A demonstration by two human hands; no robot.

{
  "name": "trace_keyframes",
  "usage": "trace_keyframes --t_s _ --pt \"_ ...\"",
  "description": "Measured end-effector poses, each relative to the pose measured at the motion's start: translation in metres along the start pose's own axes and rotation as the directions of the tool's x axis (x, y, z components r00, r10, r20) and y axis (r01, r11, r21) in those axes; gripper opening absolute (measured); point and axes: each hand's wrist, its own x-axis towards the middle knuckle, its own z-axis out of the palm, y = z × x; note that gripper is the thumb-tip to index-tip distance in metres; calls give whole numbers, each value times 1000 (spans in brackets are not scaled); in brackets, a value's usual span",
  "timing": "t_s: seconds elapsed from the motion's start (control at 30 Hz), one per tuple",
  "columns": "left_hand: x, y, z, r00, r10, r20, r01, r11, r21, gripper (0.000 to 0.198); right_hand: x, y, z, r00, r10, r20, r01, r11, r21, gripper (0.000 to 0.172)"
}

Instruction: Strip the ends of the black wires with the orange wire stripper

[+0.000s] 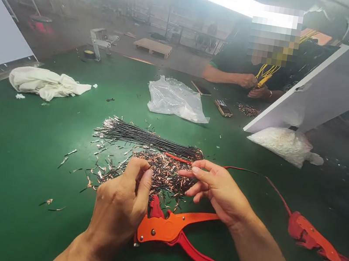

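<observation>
My left hand [123, 199] is curled with thumb and index finger close together, at the near edge of a heap of copper and black wire scraps [164, 171]. Anything thin between those fingertips is hidden. My right hand [215, 185] is over the heap's right side, fingers loosely apart. A red wire [178, 158] passes behind its fingertips, and I see no firm grip on it. Beyond the heap lies a bundle of black wires [147, 137] with metal ends at the left. An orange wire stripper [165, 228] with red handles lies below my hands.
A second wire stripper [316, 237] lies at the right. Farther back are a clear plastic bag [176, 100], a white cloth [46, 83], a phone [223, 108] and a filled bag [283, 143] beside a slanted white panel [327, 88]. Across the table a person's hands [254, 86] hold yellow wires.
</observation>
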Motion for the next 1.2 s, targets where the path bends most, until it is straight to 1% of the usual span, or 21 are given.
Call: trace_keyframes --t_s 0.1,0.27,0.37,0.43,0.5,0.53,0.6,0.7,0.8,0.87,0.93,1.03,1.1,1.2 --pt "0 -1 0 999 -8 -35 9 999 38 8 0 3 -4 1000 -2 -3 2 1000 22 18" --pt "1 -2 -1 999 -21 -30 23 998 58 11 0 6 -3 995 -95 18 96 988 -120 13" --pt "1 -3 0 999 -31 -18 32 998 45 13 1 7 -2 986 -168 -10 163 968 -192 12" --pt "1 -4 -1 999 -21 -32 22 999 40 13 1 9 -2 979 -202 -18 193 956 -219 12" --pt "2 -4 -1 999 -1 -51 3 999 33 12 1 11 -2 977 -211 -8 203 951 -231 13" --pt "3 -5 -1 998 11 -57 -9 1000 27 11 1 12 -2 973 -229 4 221 937 -269 13" --pt "4 -6 -1 997 29 -68 -28 1000 13 9 0 15 -2 954 -297 29 282 867 -410 12" --pt "7 -7 -1 995 58 -87 -57 998 11 7 1 19 -2 901 -433 34 354 687 -635 16" --pt "9 -7 -3 987 112 -116 -109 994 28 8 4 22 0 835 -551 8 370 550 -748 16" --pt "8 -6 -5 985 121 -119 -117 992 37 8 7 23 3 799 -600 34 377 456 -806 18" --pt "7 -5 -6 991 86 -102 -82 996 40 9 11 23 7 784 -616 82 378 368 -849 19" --pt "5 -5 -5 997 27 -68 -25 999 20 9 13 24 11 777 -612 150 369 249 -895 18" --pt "5 -6 -4 998 35 -59 -35 999 6 9 14 26 12 774 -609 174 356 191 -915 17" --pt "6 -6 -2 994 88 -59 -88 996 -5 10 15 28 12 769 -606 204 349 130 -928 17"
